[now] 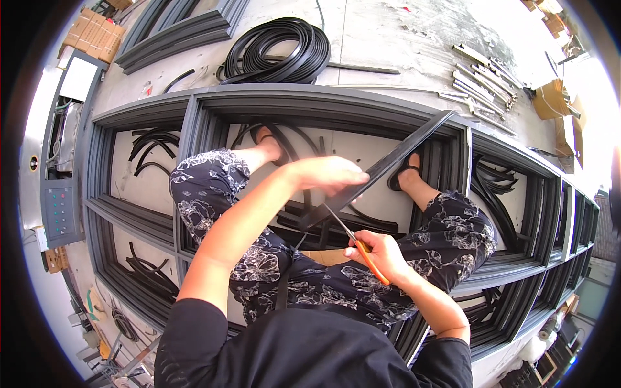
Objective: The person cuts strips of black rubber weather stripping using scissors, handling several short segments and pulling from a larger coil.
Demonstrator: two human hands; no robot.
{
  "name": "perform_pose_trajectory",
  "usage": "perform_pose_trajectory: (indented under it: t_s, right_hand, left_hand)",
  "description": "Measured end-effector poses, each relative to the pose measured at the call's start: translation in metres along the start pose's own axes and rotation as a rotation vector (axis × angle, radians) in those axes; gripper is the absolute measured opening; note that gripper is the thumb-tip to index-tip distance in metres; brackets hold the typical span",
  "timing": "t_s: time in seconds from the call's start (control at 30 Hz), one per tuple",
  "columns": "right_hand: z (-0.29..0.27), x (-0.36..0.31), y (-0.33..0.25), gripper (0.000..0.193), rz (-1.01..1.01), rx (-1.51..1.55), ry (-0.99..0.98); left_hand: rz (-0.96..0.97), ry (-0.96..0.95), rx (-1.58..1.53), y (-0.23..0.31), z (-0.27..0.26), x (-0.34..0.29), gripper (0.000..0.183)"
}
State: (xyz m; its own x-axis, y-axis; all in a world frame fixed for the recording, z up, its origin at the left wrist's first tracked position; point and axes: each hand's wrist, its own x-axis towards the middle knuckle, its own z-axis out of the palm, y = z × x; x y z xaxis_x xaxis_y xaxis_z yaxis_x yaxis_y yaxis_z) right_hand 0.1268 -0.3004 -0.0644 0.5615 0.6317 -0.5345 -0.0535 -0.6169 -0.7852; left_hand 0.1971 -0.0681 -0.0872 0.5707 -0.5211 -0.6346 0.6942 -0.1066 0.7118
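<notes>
My left hand [326,176] grips a long black rubber strip [401,154] that slants up to the right toward the grey frame's top rail. My right hand [381,253] holds orange-handled scissors [352,238], whose blades point up and left and meet the strip's lower end just below my left hand. I sit inside a large dark grey metal window frame [310,103] lying flat on the floor, legs in patterned trousers stretched forward, both feet in black sandals.
A coil of black rubber seal [284,48] lies beyond the frame. Cut black strips [152,145] litter the frame's openings. Metal profile pieces [479,77] lie at the upper right, cardboard [96,32] at upper left, a machine control panel [59,210] at left.
</notes>
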Motion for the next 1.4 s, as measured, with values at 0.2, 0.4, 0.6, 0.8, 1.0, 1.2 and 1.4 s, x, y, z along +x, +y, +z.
perform_pose_trajectory:
  t_s: [0.2, 0.4, 0.6, 0.8, 1.0, 1.2, 1.4]
  right_hand:
    - [-0.014, -0.013, 0.005, 0.047, -0.023, -0.170, 0.075]
    - [-0.019, -0.026, 0.013, 0.045, -0.027, -0.160, 0.084]
    - [-0.084, -0.025, 0.016, 0.037, -0.110, -0.096, 0.736]
    - [-0.144, 0.013, 0.003, 0.066, -0.482, -0.611, 1.069]
    - [-0.131, 0.096, 0.007, 0.037, -0.683, -0.679, 0.666]
    - [-0.125, 0.134, 0.038, 0.029, -0.604, -0.559, 0.597]
    - [-0.186, 0.122, 0.064, 0.026, -0.484, -0.742, 0.543]
  left_hand:
    - [0.079, -0.139, 0.126, 0.025, 0.014, 0.044, 0.026]
    - [0.347, 0.034, -0.032, 0.027, -0.002, 0.039, 0.024]
    - [0.364, 0.067, -0.017, 0.051, 0.005, -0.079, 0.036]
    - [0.535, 0.209, 0.231, 0.031, 0.026, -0.226, 0.046]
    - [0.970, -0.480, 0.028, 0.019, -0.004, -0.293, 0.061]
    - [1.316, 0.329, -0.747, -0.011, -0.001, -0.305, 0.011]
    - [1.445, 0.251, -1.066, -0.033, -0.073, -0.301, 0.029]
